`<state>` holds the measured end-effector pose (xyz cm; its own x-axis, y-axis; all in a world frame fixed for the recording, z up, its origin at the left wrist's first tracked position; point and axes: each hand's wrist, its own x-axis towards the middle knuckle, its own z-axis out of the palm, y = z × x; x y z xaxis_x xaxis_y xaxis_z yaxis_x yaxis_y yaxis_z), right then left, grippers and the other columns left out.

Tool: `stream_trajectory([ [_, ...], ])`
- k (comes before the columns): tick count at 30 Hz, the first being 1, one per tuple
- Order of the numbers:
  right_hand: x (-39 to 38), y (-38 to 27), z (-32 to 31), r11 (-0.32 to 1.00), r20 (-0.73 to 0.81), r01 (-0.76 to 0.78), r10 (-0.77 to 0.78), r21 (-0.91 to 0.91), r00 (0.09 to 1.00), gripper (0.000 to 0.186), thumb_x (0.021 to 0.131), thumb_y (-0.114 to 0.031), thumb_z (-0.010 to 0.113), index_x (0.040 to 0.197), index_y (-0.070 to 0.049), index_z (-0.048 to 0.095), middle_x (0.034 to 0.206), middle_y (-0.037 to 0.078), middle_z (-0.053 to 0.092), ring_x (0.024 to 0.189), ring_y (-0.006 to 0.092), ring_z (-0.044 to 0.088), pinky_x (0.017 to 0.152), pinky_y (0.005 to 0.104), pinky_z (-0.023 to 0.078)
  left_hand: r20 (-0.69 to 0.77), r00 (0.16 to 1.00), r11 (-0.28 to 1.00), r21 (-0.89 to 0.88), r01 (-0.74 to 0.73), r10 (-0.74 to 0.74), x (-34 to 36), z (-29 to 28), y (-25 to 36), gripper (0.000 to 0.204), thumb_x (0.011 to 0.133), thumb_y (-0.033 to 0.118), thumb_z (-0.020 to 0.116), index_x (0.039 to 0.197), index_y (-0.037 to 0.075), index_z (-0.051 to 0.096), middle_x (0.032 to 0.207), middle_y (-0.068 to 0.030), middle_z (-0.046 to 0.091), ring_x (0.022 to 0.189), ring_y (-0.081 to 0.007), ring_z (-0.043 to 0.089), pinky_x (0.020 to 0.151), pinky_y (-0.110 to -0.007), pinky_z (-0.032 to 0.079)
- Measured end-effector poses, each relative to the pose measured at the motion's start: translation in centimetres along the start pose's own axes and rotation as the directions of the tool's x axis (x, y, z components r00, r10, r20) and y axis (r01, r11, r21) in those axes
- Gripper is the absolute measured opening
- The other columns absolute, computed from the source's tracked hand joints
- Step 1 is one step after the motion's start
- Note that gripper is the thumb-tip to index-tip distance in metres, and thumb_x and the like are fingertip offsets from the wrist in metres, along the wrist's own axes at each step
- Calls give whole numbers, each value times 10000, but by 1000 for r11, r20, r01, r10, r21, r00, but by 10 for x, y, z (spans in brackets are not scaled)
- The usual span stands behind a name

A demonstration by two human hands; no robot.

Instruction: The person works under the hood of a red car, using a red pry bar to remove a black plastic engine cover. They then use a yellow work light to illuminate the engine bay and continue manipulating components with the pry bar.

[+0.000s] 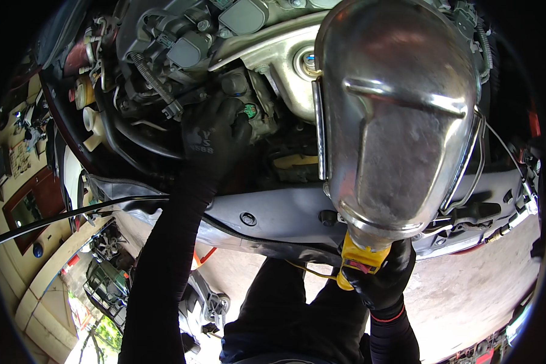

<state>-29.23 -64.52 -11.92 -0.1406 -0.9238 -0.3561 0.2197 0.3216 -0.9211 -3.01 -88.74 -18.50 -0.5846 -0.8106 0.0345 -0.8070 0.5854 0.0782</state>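
Observation:
My left hand (215,130), in a black glove, has its fingers curled at a housing (236,85) in the engine bay, beside a small green piece (249,111); what its fingertips hold is hidden. My right hand (385,273), also black-gloved, grips a yellow tool (361,258) below a large shiny steel vessel (409,121), which fills the upper right of the view and stands over the engine. A thin yellow cord hangs from the tool toward the left.
A pale metal cover (297,91) and grey connectors (185,51) surround the hands. Hoses (127,136) run at left. A grey front panel (267,215) crosses below, with a thin black rod (73,215) leftward. My legs show over the pale floor (461,303).

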Motion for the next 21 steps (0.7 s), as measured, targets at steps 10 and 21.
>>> stream_trajectory([
  [10, -9, 0, -2, 988, -61, -84, 76, -128, 995, 801, 763, -131, 936, 1411, 43, 498, 1257, 171, 702, 1114, 255, 735, 939, 392, 616, 36, 997, 998, 20, -64, 64, -4, -7, -6, 275, 802, 224, 765, 1073, 191, 738, 1241, -58, 672, 1113, -305, 632, 931, -497, 486],
  [21, -23, 10, -5, 997, -137, -72, 67, -28, 988, 845, 717, -132, 981, 1400, 23, 508, 1287, 167, 676, 1140, 275, 719, 980, 427, 609, 185, 965, 972, 105, -209, 187, -2, -34, -20, 434, 833, 189, 777, 1263, 214, 726, 1299, -44, 665, 1292, -302, 563, 1102, -501, 426],
])
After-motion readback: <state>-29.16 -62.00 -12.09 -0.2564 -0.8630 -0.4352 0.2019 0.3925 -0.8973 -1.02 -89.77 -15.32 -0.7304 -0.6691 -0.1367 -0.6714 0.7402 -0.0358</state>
